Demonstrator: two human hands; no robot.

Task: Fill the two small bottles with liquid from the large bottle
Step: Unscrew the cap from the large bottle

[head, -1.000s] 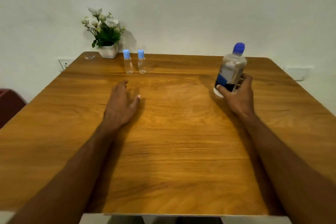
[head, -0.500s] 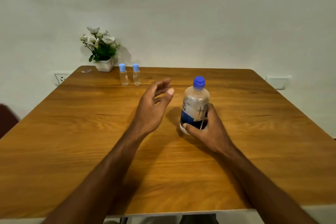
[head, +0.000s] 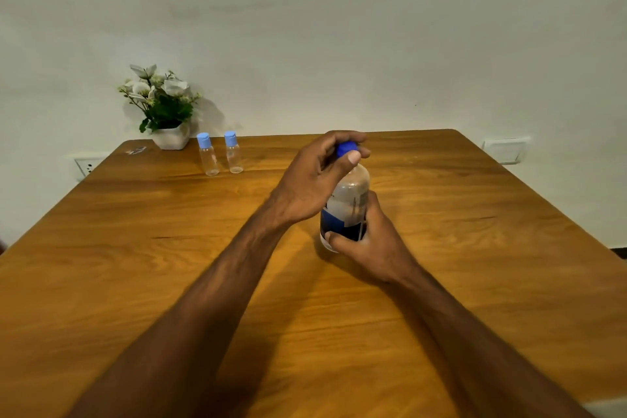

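The large clear bottle (head: pixel 349 200) with a dark blue label stands upright near the middle of the wooden table (head: pixel 135 265). My right hand (head: pixel 369 241) grips its lower body. My left hand (head: pixel 315 180) is closed around its blue cap (head: pixel 346 148), fingers over the top and thumb in front. Two small clear bottles with light blue caps stand side by side at the far left, untouched: the left small bottle (head: pixel 207 155) and the right small bottle (head: pixel 233 153).
A white pot of white flowers (head: pixel 163 108) stands at the far left corner by the wall, beside the small bottles. A small clear scrap (head: pixel 135 150) lies left of the pot. Wall sockets (head: pixel 505 150) sit beyond the table's right and left edges.
My right hand has drawn the large bottle from the far right toward the centre. My left hand rose from the table and closed on the cap.
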